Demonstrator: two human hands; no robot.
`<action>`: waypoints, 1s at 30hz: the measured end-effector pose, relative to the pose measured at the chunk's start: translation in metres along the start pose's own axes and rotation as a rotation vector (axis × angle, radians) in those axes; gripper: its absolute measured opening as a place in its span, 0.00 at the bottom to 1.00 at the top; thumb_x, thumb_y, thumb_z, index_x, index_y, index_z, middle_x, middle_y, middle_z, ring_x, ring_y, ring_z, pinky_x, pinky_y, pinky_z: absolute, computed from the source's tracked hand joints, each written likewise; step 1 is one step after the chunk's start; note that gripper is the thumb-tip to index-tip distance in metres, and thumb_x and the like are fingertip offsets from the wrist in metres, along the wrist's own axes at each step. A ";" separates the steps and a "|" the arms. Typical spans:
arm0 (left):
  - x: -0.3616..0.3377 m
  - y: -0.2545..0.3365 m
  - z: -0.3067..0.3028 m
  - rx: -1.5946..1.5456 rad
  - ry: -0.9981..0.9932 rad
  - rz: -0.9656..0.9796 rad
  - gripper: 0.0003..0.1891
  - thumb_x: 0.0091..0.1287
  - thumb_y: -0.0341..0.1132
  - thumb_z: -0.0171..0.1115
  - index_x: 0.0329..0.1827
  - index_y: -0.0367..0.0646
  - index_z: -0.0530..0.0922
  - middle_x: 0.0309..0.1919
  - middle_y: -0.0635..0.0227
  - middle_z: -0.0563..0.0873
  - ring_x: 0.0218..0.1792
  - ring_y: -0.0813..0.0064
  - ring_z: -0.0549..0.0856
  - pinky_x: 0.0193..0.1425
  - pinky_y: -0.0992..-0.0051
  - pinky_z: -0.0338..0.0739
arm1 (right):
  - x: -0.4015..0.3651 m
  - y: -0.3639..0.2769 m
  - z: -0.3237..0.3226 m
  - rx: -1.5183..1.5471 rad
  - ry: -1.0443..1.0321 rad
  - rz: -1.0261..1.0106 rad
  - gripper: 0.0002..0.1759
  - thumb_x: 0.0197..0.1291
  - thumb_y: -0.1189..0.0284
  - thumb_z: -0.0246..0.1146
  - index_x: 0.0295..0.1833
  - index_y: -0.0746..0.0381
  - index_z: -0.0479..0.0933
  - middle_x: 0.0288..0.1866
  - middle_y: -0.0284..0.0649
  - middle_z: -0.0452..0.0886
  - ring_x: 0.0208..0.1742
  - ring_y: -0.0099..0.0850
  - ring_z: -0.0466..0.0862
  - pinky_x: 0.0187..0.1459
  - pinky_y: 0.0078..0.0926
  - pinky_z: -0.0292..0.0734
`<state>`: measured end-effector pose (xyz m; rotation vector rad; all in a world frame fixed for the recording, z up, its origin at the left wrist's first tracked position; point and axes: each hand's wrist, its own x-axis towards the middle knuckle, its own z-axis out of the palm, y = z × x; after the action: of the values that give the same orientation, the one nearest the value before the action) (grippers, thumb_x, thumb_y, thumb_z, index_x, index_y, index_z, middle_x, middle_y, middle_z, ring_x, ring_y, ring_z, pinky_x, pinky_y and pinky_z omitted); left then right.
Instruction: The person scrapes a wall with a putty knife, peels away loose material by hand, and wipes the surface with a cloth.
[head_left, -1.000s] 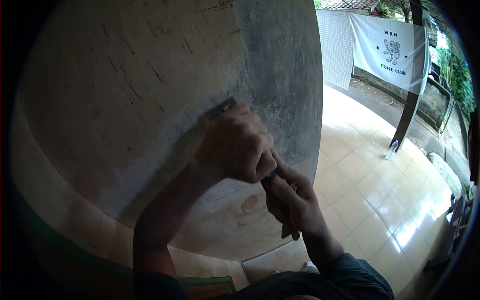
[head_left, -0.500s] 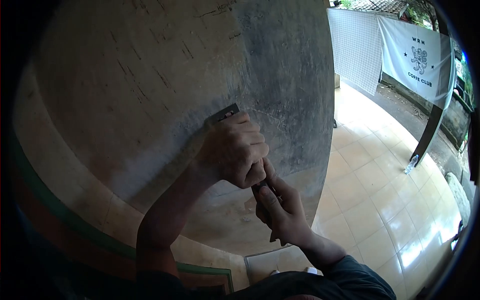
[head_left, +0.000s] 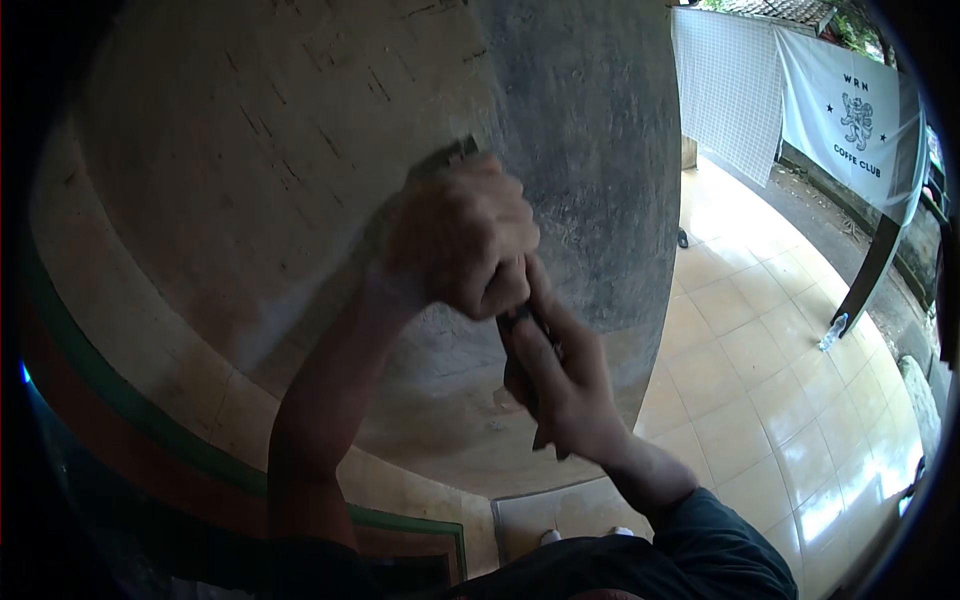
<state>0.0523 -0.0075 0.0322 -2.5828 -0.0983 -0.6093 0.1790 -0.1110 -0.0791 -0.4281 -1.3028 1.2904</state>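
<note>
A dark tool with a flat blade lies against the grey and tan wall, its far end showing beyond my knuckles. My left hand is closed round its upper part and looks slightly blurred. Lower down, my right hand is wrapped round the dark handle, close below my left hand. The fingers and palms cover much of the tool. Dark scratches mark the wall's left side, and a darker grey patch covers its upper right.
Beyond the wall at right is a tiled floor with a plastic bottle beside a slanted post. A white banner hangs above. A green-edged border curves at lower left.
Both hands and the tool have moved up along the wall, my left hand more so. The grip of both hands stays the same. The view has shifted slightly.
</note>
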 end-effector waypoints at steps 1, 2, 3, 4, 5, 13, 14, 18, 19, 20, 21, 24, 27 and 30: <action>0.007 -0.004 -0.007 0.048 0.010 -0.012 0.07 0.39 0.35 0.54 0.08 0.47 0.67 0.10 0.68 0.70 0.16 0.70 0.71 0.32 0.69 0.71 | 0.008 -0.007 -0.003 0.043 -0.028 -0.031 0.31 0.73 0.71 0.46 0.77 0.67 0.45 0.32 0.28 0.69 0.24 0.13 0.65 0.27 0.14 0.65; 0.011 -0.007 -0.012 0.107 0.028 -0.023 0.07 0.39 0.35 0.54 0.09 0.47 0.67 0.10 0.68 0.70 0.16 0.69 0.71 0.32 0.69 0.71 | 0.014 -0.011 -0.006 0.077 -0.063 -0.069 0.31 0.73 0.72 0.45 0.77 0.67 0.45 0.32 0.28 0.69 0.24 0.13 0.65 0.27 0.14 0.65; 0.008 -0.003 -0.009 0.112 0.036 -0.033 0.07 0.39 0.35 0.54 0.09 0.47 0.67 0.10 0.68 0.70 0.16 0.69 0.71 0.32 0.69 0.71 | 0.011 -0.010 -0.006 0.070 -0.073 -0.064 0.31 0.73 0.72 0.45 0.77 0.67 0.45 0.32 0.28 0.69 0.24 0.13 0.65 0.27 0.14 0.65; 0.004 0.004 -0.002 0.062 0.022 -0.038 0.07 0.39 0.35 0.54 0.09 0.47 0.68 0.11 0.68 0.70 0.16 0.70 0.71 0.32 0.69 0.71 | 0.003 -0.006 -0.005 0.092 -0.058 -0.046 0.31 0.73 0.72 0.45 0.77 0.67 0.45 0.32 0.29 0.69 0.24 0.13 0.65 0.27 0.13 0.65; -0.001 0.010 0.003 0.013 0.005 -0.039 0.08 0.40 0.35 0.54 0.09 0.47 0.68 0.11 0.68 0.71 0.17 0.70 0.71 0.33 0.69 0.71 | -0.006 0.001 -0.003 0.117 -0.041 -0.032 0.31 0.73 0.72 0.45 0.77 0.66 0.45 0.32 0.29 0.69 0.24 0.14 0.65 0.27 0.13 0.65; 0.004 -0.003 0.005 0.086 0.110 -0.019 0.07 0.41 0.35 0.54 0.11 0.47 0.69 0.11 0.69 0.71 0.18 0.70 0.72 0.34 0.70 0.70 | 0.010 -0.003 -0.008 0.049 -0.032 -0.075 0.31 0.74 0.71 0.45 0.77 0.66 0.45 0.30 0.30 0.69 0.24 0.13 0.67 0.26 0.13 0.67; -0.002 0.005 0.009 0.053 0.072 -0.031 0.07 0.41 0.36 0.54 0.11 0.47 0.69 0.11 0.69 0.71 0.18 0.70 0.72 0.34 0.70 0.70 | 0.003 0.006 -0.005 0.059 -0.011 -0.106 0.32 0.74 0.66 0.47 0.76 0.67 0.46 0.25 0.28 0.68 0.16 0.11 0.64 0.18 0.11 0.58; 0.004 0.000 0.003 0.070 0.015 -0.018 0.07 0.41 0.36 0.53 0.10 0.48 0.70 0.10 0.69 0.71 0.17 0.69 0.71 0.33 0.70 0.69 | 0.007 0.011 -0.007 0.116 -0.010 -0.093 0.31 0.74 0.67 0.46 0.76 0.67 0.46 0.26 0.28 0.69 0.16 0.11 0.64 0.18 0.11 0.59; 0.008 -0.003 -0.001 0.065 0.014 -0.016 0.07 0.41 0.36 0.53 0.10 0.48 0.70 0.10 0.69 0.71 0.17 0.69 0.71 0.33 0.70 0.69 | 0.016 0.005 -0.008 0.118 -0.013 -0.111 0.31 0.74 0.67 0.46 0.76 0.67 0.46 0.26 0.28 0.68 0.16 0.11 0.64 0.18 0.11 0.59; 0.012 -0.005 -0.005 0.079 0.009 -0.033 0.07 0.41 0.36 0.53 0.10 0.48 0.70 0.10 0.69 0.71 0.16 0.70 0.71 0.33 0.70 0.69 | 0.019 0.001 -0.008 0.121 -0.016 -0.122 0.31 0.74 0.68 0.46 0.76 0.67 0.46 0.25 0.28 0.68 0.16 0.11 0.64 0.19 0.11 0.59; 0.013 -0.005 -0.007 0.099 0.005 -0.053 0.07 0.41 0.36 0.53 0.09 0.48 0.70 0.10 0.69 0.71 0.16 0.70 0.71 0.33 0.70 0.70 | 0.014 -0.002 -0.009 0.121 -0.017 -0.116 0.31 0.74 0.68 0.46 0.76 0.67 0.46 0.25 0.28 0.68 0.16 0.11 0.64 0.19 0.11 0.59; 0.003 0.014 0.004 0.004 -0.057 -0.064 0.07 0.41 0.35 0.53 0.09 0.48 0.70 0.10 0.68 0.72 0.16 0.70 0.72 0.34 0.69 0.70 | -0.003 -0.002 -0.009 0.146 -0.071 -0.059 0.32 0.73 0.70 0.47 0.77 0.66 0.45 0.28 0.29 0.67 0.23 0.14 0.68 0.25 0.13 0.66; 0.006 0.006 0.000 0.048 -0.023 -0.028 0.07 0.41 0.35 0.54 0.10 0.47 0.70 0.10 0.68 0.72 0.16 0.70 0.72 0.34 0.69 0.70 | 0.000 0.005 -0.009 0.166 -0.040 -0.012 0.32 0.74 0.68 0.47 0.77 0.66 0.45 0.26 0.29 0.67 0.22 0.14 0.68 0.24 0.13 0.67; 0.015 -0.004 -0.004 0.078 0.008 -0.018 0.08 0.42 0.36 0.54 0.09 0.47 0.70 0.09 0.68 0.71 0.16 0.70 0.71 0.34 0.69 0.70 | 0.015 -0.006 -0.013 0.100 -0.041 -0.090 0.31 0.74 0.67 0.47 0.77 0.63 0.45 0.25 0.29 0.67 0.16 0.12 0.64 0.18 0.12 0.60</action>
<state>0.0639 -0.0068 0.0435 -2.5068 -0.1401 -0.6106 0.1890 -0.0950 -0.0713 -0.2714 -1.2714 1.2877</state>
